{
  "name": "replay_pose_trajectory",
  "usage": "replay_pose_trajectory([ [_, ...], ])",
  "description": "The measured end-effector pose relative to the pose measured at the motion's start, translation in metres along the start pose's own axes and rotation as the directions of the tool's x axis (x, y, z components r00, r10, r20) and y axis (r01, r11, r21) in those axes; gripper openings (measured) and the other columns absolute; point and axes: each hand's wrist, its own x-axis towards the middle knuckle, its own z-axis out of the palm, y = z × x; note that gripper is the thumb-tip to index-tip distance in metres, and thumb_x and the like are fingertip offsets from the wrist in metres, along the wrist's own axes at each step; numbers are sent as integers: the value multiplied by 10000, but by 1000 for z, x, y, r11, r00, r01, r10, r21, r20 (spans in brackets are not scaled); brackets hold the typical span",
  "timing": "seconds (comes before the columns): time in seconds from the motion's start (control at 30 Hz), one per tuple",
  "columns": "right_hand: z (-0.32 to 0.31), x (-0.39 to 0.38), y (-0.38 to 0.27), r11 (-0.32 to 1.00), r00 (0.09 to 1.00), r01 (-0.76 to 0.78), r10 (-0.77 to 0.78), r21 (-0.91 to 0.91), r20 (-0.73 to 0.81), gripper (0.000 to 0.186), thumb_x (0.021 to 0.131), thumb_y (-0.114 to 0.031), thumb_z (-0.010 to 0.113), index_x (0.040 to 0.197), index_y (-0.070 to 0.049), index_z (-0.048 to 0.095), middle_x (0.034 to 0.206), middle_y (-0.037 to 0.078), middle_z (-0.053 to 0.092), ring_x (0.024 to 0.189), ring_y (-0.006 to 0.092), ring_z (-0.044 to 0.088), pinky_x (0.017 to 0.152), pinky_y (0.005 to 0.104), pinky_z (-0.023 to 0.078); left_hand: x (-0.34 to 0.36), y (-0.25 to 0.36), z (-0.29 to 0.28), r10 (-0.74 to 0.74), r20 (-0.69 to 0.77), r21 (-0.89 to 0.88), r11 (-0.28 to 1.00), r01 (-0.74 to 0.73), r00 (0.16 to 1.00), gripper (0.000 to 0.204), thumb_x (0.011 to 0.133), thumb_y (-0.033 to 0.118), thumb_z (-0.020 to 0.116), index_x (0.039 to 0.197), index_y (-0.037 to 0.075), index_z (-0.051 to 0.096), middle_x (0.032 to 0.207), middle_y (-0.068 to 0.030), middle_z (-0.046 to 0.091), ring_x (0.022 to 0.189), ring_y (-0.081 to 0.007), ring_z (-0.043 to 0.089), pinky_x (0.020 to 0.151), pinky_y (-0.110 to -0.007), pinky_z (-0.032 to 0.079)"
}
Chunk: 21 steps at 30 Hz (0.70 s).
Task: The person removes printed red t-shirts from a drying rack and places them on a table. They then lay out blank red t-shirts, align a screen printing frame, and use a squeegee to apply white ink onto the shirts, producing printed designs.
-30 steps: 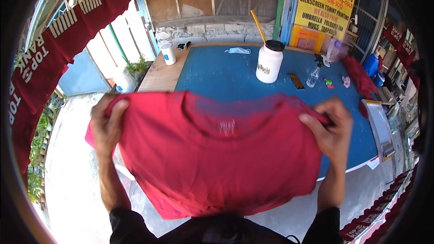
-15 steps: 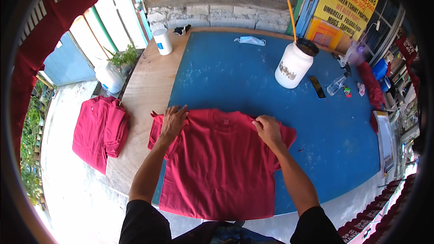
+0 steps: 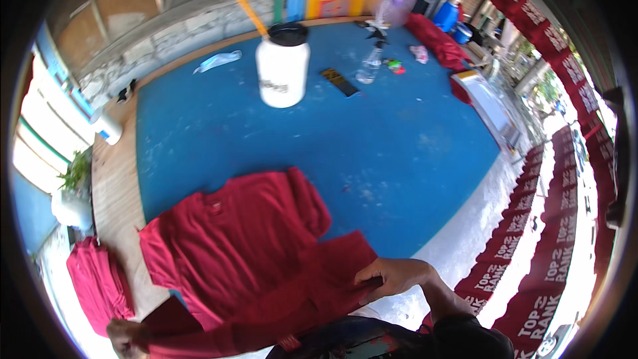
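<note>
**Hem gathered, shirt half folded**

Both hands have dropped from the shirt's shoulders to its lower edge since half a second ago, and the view has swung rightward, so the red T-shirt [image 3: 246, 252] now lies at the near left of the blue surface [image 3: 372, 153] with its hem lifted back over the body.

Thin knit cloth like this is judged light and limp: it drapes, creases and slides on itself, with nothing to break. It holds no shape, so corners and hem edges are the sensible places to pinch, pulled taut between two points.

At the lower left edge, the left hand [image 3: 123, 336] is closed on one hem corner, only partly in view. Its forearm bent inward from the right, the right hand [image 3: 392, 278] pinches the opposite hem corner with fingers curled narrow over the fabric.

A white tub [image 3: 283, 70] stands well apart at the far side, and a stack of red cloth [image 3: 100, 286] sits off the surface's left edge.
</note>
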Motion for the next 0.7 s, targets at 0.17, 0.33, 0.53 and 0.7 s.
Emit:
replay_pose_trajectory([
  [0.17, -10, -122, 53, 985, 957, -166, 150, -43, -250, 410, 969, -283, 827, 1200, 39, 721, 988, 113, 767, 896, 141, 670, 796, 320, 519, 73, 58, 83, 319, 111, -707, 691, -150, 941, 447, 948, 369, 818, 1156, -11, 708, 1019, -238, 743, 802, -324, 711, 706, -407, 577],
  [0.33, -11, -261, 137, 933, 583, 360, -202, 26, -787, 240, 943, -114, 847, 1087, 33, 724, 1025, 81, 768, 962, 202, 706, 874, 337, 551, 142, 172, 212, 235, -48, -743, 641, -192, 971, 408, 930, 343, 864, 756, 38, 657, 584, -22, 590, 414, -132, 484, 389, -293, 289],
  [0.53, -52, -412, 199, 880, 56, 443, -215, -169, -975, 142, 1014, -31, 727, 979, -48, 590, 844, -23, 537, 763, 74, 491, 718, 254, 427, 244, 265, 338, 336, 143, -734, 667, -128, 931, 584, 823, 365, 943, 569, -13, 579, 502, -83, 551, 354, -164, 458, 370, -329, 239],
  [0.7, -112, -503, 230, 839, -326, 162, -451, -519, -831, 129, 1055, -95, 685, 1008, -62, 570, 879, -16, 549, 757, 68, 466, 700, 232, 384, 294, 324, 418, 487, 236, -818, 567, -98, 841, 390, 684, 154, 1004, 694, -73, 686, 619, -167, 643, 472, -202, 562, 447, -332, 338],
])
